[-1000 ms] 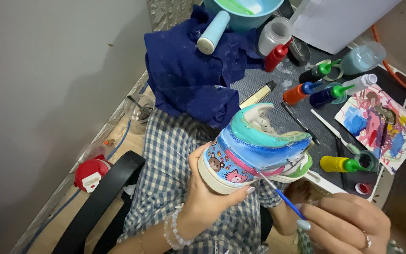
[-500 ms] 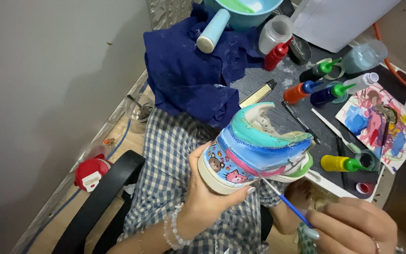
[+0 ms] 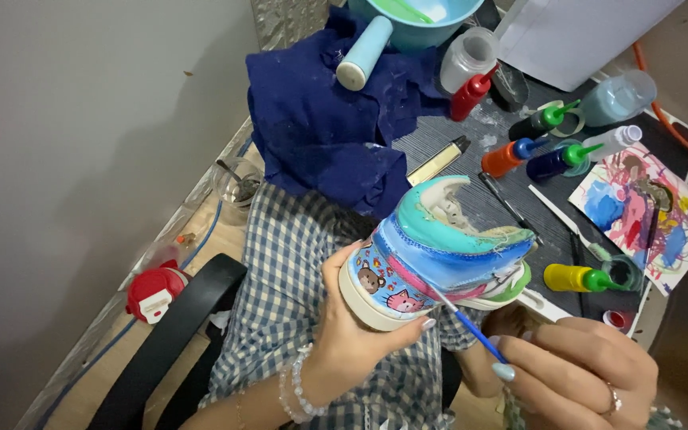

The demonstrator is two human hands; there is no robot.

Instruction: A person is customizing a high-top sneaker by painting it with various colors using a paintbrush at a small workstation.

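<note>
Shoe, painted blue, teal and pink, held above lap, near front edge of table. Heel end cupped by left hand, fingers curled under sole, wrist bent upward. Thin blue brush pinched in right hand fingertips, tip laid on shoe side.

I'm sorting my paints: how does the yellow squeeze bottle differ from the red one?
The yellow squeeze bottle has a green nozzle and lies flat near the table's front edge; the red squeeze bottle has a red nozzle and lies at the back beside a clear jar. Both are small, capped, and untouched by either hand.
</note>
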